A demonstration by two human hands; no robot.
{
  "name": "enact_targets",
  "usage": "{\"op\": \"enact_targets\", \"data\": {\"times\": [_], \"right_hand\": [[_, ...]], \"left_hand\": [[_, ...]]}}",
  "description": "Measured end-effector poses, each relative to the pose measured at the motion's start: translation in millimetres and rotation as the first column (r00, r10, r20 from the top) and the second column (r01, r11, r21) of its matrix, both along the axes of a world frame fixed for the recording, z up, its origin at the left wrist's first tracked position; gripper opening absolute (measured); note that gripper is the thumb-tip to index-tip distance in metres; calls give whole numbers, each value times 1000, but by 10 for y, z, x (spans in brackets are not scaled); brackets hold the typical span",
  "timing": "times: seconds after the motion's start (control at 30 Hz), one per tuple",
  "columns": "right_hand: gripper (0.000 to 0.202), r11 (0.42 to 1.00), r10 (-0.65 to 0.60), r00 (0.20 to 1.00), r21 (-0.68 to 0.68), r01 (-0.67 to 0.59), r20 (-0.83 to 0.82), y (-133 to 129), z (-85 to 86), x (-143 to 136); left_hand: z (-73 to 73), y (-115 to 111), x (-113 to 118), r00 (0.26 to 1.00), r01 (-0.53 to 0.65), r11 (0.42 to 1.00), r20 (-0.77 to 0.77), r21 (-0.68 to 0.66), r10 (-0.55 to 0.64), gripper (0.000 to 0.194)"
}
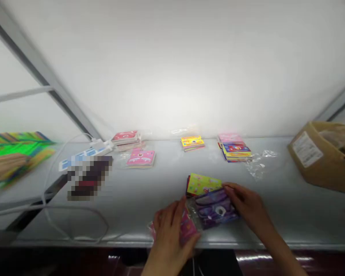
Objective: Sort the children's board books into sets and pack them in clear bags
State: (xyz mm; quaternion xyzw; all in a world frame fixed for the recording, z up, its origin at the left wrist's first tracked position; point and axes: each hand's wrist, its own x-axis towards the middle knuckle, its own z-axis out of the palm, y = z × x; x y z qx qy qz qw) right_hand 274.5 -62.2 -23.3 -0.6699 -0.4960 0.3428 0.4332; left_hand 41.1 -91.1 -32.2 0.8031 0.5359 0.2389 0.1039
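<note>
My left hand [171, 228] grips a pink patterned envelope packet [188, 227] in clear plastic at the table's front edge, fingers over its top and thumb at its right side. My right hand [245, 205] pinches the right upper part of a purple envelope [217, 209] with a white round mark on its flap. That envelope's left side meets the clear plastic by my left hand. Behind it, partly covered, lies a yellow-green patterned envelope [204, 184] on top of darker ones.
Along the wall stand stacks of envelopes: red [125, 137], pink [142, 158], yellow [192, 142] and mixed colours [236, 149]. Crumpled clear plastic [258, 161] lies nearby. A cardboard box [319, 161] stands right; a power strip [86, 155], cables and another person's hand [8, 166] are left.
</note>
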Motion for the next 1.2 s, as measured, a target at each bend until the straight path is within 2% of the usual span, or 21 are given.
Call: {"op": "enact_targets", "data": {"times": [0.2, 0.4, 0.53, 0.7, 0.9, 1.07, 1.2], "right_hand": [[40, 1000, 5, 1000, -19, -5, 21, -17, 77, 72], [39, 1000, 19, 979, 8, -18, -201, -9, 62, -13], [43, 996, 14, 919, -72, -46, -393, -3, -16, -34], [35, 983, 5, 784, -142, -119, -620, -25, -70, -54], [32, 937, 59, 683, -197, -290, -728, -39, -57, -62], [31, 939, 61, 707, -201, -281, -705, -27, -4, 6], [33, 973, 2, 809, -186, -137, -587, -10, 124, 143]], "left_hand": [[-7, -8, 21, 1000, 11, 1000, -6, 9, -11, 77], [-12, -19, 51, 999, 46, 999, -16, -2, -46, 81], [10, -20, 25, 997, 72, 997, -21, -13, -72, 82], [99, -28, 54, 997, 76, 996, -8, -47, -76, 85], [144, 0, 40, 989, 145, 988, -20, -47, -146, 86], [204, -3, 44, 991, 137, 985, 27, -104, -135, 85], [235, -18, 50, 990, 137, 980, 38, -143, -133, 84]]}}
